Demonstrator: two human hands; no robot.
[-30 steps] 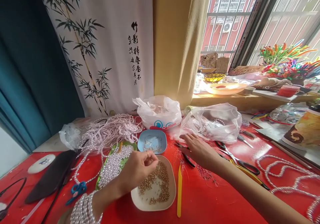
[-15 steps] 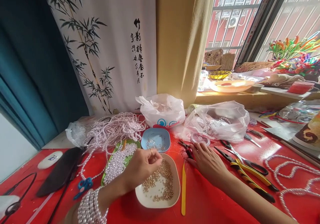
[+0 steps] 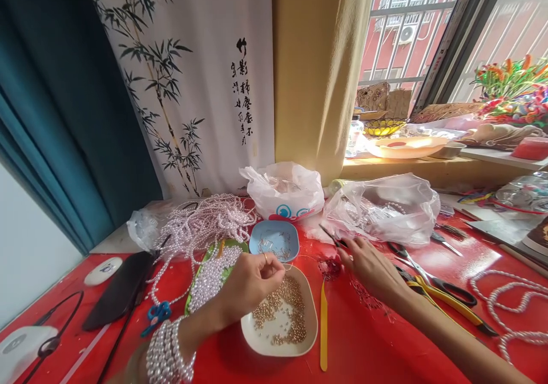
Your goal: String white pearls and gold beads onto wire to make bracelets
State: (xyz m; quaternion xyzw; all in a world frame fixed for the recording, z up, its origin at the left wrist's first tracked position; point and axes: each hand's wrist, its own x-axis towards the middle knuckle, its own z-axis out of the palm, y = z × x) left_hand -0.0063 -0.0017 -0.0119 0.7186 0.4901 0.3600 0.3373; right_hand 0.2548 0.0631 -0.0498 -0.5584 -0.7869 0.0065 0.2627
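gold beads (image 3: 297, 315): spread loosely inside the cream dish (image 3: 250, 339), toward the middle of the near edge of the counter (image 3: 377, 352). over the far left part of the dish, left hand (image 3: 252, 281) with thumb and fingertips pinched together, leaving no clear gap; too small to tell what, if anything, is in that grip. around the wrist, several rows of pearl bracelets (image 3: 169, 352). toward the right edge, right hand (image 3: 372, 267) with palm down and fingers curled around a dark tool (image 3: 331, 237), its slim tip pointing to the far edge; hard to tell how firm a grip. just beside the fingers, a dark red tangle (image 3: 329, 269).

right of the dish, a yellow stick (image 3: 324, 327), pointing at the near edge. behind the dish, a blue dish (image 3: 280, 233) with small clear and metallic pieces inside; to the left, a green tray (image 3: 242, 246) of white pearls (image 3: 216, 267), with heaped pearl strands (image 3: 205, 218) beyond. along the far edge, two plastic bags (image 3: 282, 193) side by side. nearer the right edge, black-handled scissors (image 3: 456, 290) beside yellow-and-black pliers (image 3: 466, 312).
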